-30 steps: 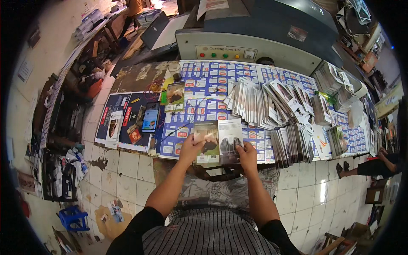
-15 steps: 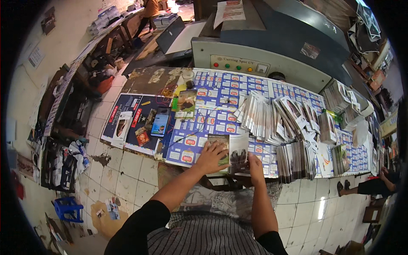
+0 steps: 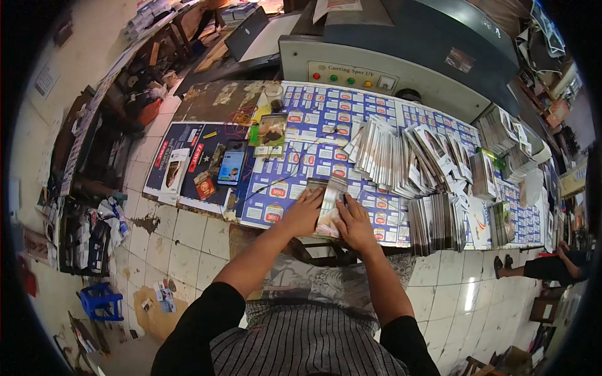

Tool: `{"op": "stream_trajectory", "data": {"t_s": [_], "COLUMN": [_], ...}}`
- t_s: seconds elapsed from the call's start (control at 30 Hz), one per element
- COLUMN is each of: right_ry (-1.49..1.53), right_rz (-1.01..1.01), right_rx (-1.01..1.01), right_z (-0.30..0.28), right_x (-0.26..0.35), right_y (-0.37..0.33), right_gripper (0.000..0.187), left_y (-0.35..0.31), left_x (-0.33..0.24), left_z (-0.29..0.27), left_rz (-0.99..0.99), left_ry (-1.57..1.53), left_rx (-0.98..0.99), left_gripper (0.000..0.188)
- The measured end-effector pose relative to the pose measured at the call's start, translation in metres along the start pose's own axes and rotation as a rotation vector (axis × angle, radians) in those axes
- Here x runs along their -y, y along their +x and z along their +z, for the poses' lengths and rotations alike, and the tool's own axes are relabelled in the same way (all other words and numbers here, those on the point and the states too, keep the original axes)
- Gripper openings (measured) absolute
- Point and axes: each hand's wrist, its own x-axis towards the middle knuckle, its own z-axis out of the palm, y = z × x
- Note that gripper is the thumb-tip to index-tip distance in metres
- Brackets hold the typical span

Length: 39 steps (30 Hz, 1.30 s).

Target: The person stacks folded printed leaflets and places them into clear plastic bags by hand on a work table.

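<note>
A narrow folded leaflet (image 3: 331, 202) with printed pictures lies near the front edge of the table, between my hands. My left hand (image 3: 303, 215) rests on its left side, fingers stretched out. From the right, my right hand (image 3: 356, 224) presses on its right edge with extended fingers. Parts of the leaflet are hidden under both hands. To the right stand a tight stack of folded leaflets (image 3: 437, 224) and a larger fanned row of leaflets (image 3: 382, 156).
Printed blue sheets (image 3: 276, 191) cover the table. A phone (image 3: 232, 166), a small red packet (image 3: 204, 188) and a picture card (image 3: 272, 130) lie to the left. Behind stands a large grey machine (image 3: 414, 91) with coloured buttons. A blue stool (image 3: 101, 302) is on the floor; another person sits at far right.
The leaflet, spread open before, is now folded narrow. My right hand has moved left from its outer edge onto the leaflet, closer to my left hand.
</note>
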Motion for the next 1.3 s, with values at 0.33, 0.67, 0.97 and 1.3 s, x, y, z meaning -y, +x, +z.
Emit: {"op": "stream_trajectory", "data": {"t_s": [0.33, 0.67, 0.97, 1.3], "right_ry": [-0.025, -0.079, -0.146, -0.133], "right_rz": [-0.090, -0.117, -0.130, -0.121], "right_rx": [0.107, 0.092, 0.133, 0.127], "right_z": [0.008, 0.024, 0.023, 0.024], "right_x": [0.016, 0.023, 0.028, 0.028], "right_y": [0.010, 0.020, 0.020, 0.019], "right_gripper": [0.052, 0.061, 0.064, 0.065], "left_y": [-0.045, -0.047, -0.051, -0.051], "left_x": [0.026, 0.032, 0.038, 0.042], "left_z": [-0.006, -0.004, -0.021, -0.016], "left_rz": [-0.209, -0.221, -0.118, -0.108], "left_ry": [-0.031, -0.131, -0.106, -0.135], "left_rx": [-0.175, -0.169, 0.061, 0.056], "left_gripper": [0.042, 0.050, 0.078, 0.081]}}
